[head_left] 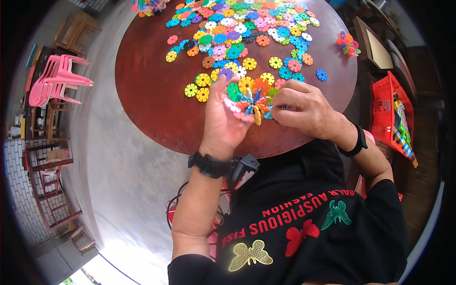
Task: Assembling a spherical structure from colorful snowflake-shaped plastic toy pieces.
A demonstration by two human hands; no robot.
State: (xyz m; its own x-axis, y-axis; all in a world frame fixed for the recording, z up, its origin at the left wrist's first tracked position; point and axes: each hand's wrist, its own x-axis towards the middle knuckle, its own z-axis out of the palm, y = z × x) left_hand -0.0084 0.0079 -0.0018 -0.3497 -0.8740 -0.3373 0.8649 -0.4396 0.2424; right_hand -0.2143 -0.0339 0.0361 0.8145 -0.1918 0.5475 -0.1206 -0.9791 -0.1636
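Close to the table's near edge, my left hand (222, 118) is turned palm up, thumb raised, and supports a cluster of interlocking plastic discs (256, 105). Orange, blue, white, green and yellow notched discs stick out of this cluster in all directions. My right hand (306, 107) is closed in a pinch at the right side of the cluster, its fingertips on a blue notched disc (268, 114). Those fingers partly cover what they grip. Just beyond my hands lie loose yellow discs (203, 80) and a purple one (226, 73).
The round brown table (152, 95) carries many loose coloured discs (247, 28) toward its far side. Finished-looking clusters sit at the far left (149, 5) and right edge (348, 44). A red basket (385, 111) stands at right, pink stacked chairs (59, 78) at left.
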